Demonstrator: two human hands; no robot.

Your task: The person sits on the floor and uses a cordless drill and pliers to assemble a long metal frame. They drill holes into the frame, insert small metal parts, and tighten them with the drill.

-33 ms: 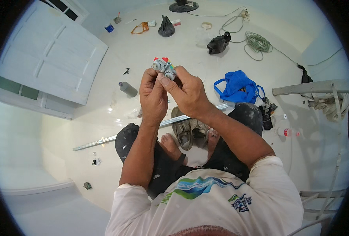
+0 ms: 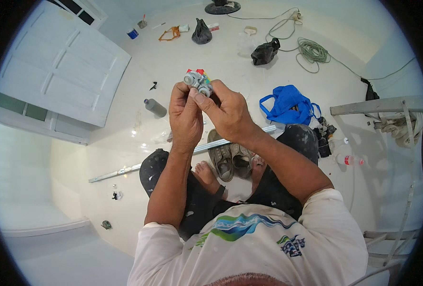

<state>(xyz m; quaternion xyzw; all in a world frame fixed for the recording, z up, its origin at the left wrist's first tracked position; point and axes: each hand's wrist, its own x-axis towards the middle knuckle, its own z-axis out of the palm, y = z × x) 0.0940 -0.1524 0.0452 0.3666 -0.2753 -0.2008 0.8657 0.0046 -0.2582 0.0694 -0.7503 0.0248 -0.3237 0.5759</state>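
Both hands are raised together in front of me, closed around a small grey metal fitting (image 2: 198, 82) with round, wheel-like ends. Red and yellow-green bits show behind its upper edge. My left hand (image 2: 185, 114) grips it from the left and below, thumb pressed against its near side. From the right, my right hand (image 2: 228, 109) pinches it between thumb and bent fingers. The fingers behind the fitting are partly hidden. Beneath my hands a long metal rail (image 2: 125, 170) lies slantwise on the floor, passing over a pair of worn shoes (image 2: 222, 162) between my bare feet.
A grey bottle (image 2: 155, 108) lies left of my hands, a blue cloth bag (image 2: 287, 106) to the right. Farther off are black plastic bags (image 2: 265, 51) and a coiled green cable (image 2: 313, 51). A white door panel (image 2: 64, 62) leans at left; a ladder (image 2: 378, 106) stands at right.
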